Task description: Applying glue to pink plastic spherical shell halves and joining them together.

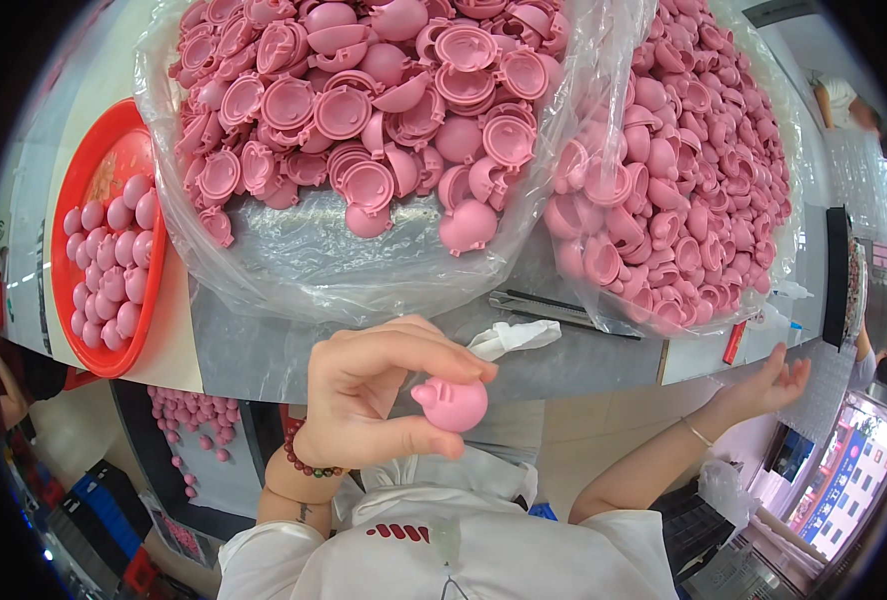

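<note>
Close to my chest, my left hand pinches a small pink plastic ball between thumb and fingertips. Small lugs stick out of the ball's upper left side. Off to the right, my right hand is held palm up beyond the table's near edge, fingers apart and slightly curled, holding nothing. Ahead of my left hand, a clear plastic bag lies open, heaped with pink half-shells. A second clear bag to its right holds more pink shell pieces.
A red oval tray with several pink balls stands at the left. A crumpled white cloth strip and a dark metal strip lie near the front edge. Below left is a dark-rimmed bin with pink balls.
</note>
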The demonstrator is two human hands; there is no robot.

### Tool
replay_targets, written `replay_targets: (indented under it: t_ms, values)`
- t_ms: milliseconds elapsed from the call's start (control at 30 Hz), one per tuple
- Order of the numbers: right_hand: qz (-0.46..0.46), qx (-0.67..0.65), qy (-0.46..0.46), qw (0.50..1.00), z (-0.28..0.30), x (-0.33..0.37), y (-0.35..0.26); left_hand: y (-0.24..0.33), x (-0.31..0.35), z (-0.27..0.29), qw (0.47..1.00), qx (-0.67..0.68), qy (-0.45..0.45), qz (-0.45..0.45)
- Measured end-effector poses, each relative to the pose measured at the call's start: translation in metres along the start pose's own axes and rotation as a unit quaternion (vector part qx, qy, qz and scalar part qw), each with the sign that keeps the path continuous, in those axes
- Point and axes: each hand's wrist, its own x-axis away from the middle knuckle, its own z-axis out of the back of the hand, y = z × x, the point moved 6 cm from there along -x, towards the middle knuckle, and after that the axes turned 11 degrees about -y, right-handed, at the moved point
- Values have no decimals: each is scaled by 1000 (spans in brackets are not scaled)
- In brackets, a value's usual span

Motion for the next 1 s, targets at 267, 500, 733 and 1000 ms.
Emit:
replay_targets:
  t_ms: [267, 500, 733, 1000]
  values:
    - [-136, -46, -279, 950, -40, -13, 56, -2, 4, 1, 990, 140, 10, 19]
    - [-91, -238, -152, 955, -32, 13, -30, -5, 3, 0, 982, 184, 25, 19]
    - [-42, -547, -404, 733, -68, 103, -129, -5, 2, 1, 991, 133, -27, -3]
    - [-204, -438, -596, 642, -95, 151, -153, -3, 6, -1, 996, 80, 25, -5]
